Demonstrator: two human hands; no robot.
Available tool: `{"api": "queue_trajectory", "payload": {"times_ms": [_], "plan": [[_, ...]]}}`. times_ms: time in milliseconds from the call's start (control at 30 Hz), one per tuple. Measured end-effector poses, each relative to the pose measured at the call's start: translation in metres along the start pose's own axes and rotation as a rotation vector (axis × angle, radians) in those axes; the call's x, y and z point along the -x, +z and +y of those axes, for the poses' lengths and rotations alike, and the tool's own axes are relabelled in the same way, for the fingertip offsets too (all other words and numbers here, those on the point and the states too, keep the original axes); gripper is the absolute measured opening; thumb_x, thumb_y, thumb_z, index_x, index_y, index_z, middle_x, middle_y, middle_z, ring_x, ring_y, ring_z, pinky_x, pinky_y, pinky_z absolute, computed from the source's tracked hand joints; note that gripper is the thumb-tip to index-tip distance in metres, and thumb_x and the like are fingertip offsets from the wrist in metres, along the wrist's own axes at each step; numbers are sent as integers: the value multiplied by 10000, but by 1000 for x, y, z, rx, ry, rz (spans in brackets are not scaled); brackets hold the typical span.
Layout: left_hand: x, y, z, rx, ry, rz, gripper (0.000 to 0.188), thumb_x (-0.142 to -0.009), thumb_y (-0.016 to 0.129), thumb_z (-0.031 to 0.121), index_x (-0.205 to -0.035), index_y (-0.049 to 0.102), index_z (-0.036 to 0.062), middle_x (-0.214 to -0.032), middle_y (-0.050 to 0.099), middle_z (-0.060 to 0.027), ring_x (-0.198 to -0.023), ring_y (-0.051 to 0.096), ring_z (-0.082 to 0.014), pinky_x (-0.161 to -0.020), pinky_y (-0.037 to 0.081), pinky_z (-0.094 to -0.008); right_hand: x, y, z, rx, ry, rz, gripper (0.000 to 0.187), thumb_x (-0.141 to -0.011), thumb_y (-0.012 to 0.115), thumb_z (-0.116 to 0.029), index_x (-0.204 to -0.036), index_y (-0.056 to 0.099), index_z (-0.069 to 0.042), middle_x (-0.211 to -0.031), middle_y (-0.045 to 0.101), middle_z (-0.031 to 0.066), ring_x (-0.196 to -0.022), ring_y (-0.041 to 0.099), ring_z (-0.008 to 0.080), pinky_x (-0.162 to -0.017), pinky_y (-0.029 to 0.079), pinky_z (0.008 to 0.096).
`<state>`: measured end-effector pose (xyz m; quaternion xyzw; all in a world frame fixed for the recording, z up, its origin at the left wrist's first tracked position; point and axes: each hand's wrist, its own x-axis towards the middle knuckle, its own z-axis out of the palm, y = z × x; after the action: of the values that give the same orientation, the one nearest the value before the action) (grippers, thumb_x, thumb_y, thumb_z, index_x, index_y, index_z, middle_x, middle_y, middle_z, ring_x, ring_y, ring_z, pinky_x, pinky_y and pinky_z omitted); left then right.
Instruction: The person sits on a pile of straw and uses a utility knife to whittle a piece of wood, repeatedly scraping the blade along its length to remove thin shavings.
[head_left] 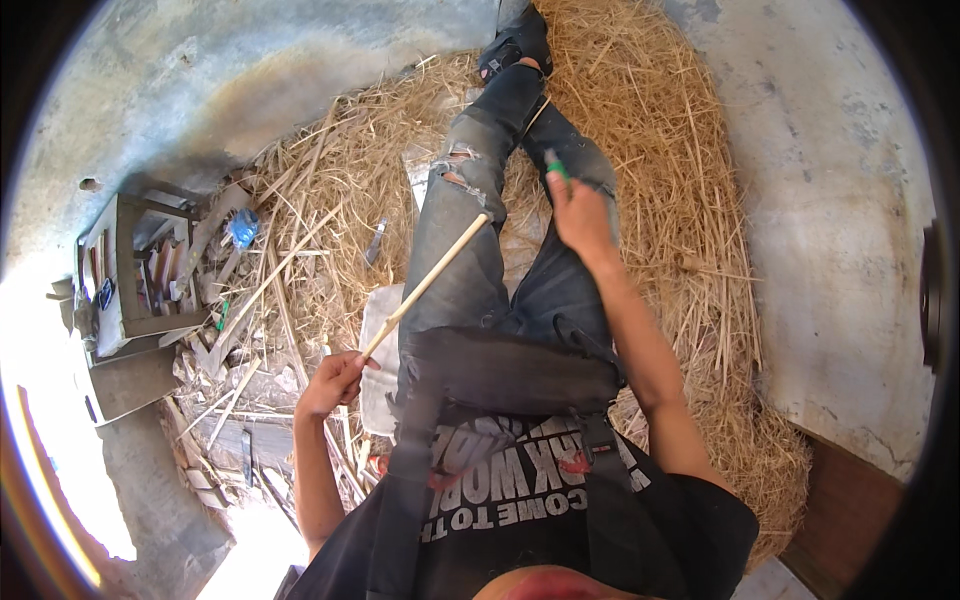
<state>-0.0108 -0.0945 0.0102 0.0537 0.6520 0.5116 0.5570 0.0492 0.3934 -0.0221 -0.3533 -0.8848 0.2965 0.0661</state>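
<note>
Your left hand [335, 383], left of the frame's centre, holds a stick [430, 287] slanting up across your left leg [440, 220]. Your right hand [583, 218], above centre, has a tool [557, 168] over your right leg [550, 280]. Straw [640, 110] spreads upper right; a shelf [165, 323] stands far left.

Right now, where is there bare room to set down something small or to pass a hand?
Below the pale wooden stick, a patch of pale slab looks bare between the left hand and left thigh. A hand could perhaps pass between the stick's tip and the right hand. Crowded: wood scraps at left, straw-like shavings at right.
</note>
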Motion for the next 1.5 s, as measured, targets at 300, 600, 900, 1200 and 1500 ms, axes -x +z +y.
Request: {"api": "queue_trajectory", "payload": {"times_ms": [300,600,900,1200,1500], "plan": [[-63,52,27,-93,357,302,366,-1140,459,284,-1173,688,0,-588,412,65,-493,368,-40,-473,311,-242,14,-23,-16,-797,41,-220,621,-1093,368,-617,-798,517,-91,-561,405,-33,-445,376,86,-429,305,268],[-95,15,124,-225,1026,854,303,-1127,467,222,-1144,708,39,-653,570,11,-534,463,-46,-459,369,-231,45,-1,-36,-1195,166,-384,560,-1092,399,-592,-812,484,-114,-563,358,-58,-402,347,52,-359,276,237],[-59,19,193,138,1145,956,315,-1129,452,294,-1213,614,37,-1174,738,-163,-1136,721,-285,-976,625,-438,69,14,-42,-1247,140,-493,472,-1078,525,-489,-867,543,-67,-571,354,-58,-401,332,45,-363,267,236],[-109,102,186,424,987,512,296,-1125,488,239,-1261,606,4,-1245,704,-214,-1152,712,-319,-942,623,-411,72,4,-65,-1394,49,-278,458,-1085,558,-448,-1183,640,-8,-592,301,-78,-449,347,53,-416,283,244],[-117,112,176,360,805,412,438,-1135,459,323,-1333,588,-47,-1307,696,-209,-1163,707,-270,-977,581,-386,66,-10,-61,-1593,168,-70,382,-1090,586,-351,-791,462,-147,-596,334,-60,-457,366,68,-424,293,260]]}}
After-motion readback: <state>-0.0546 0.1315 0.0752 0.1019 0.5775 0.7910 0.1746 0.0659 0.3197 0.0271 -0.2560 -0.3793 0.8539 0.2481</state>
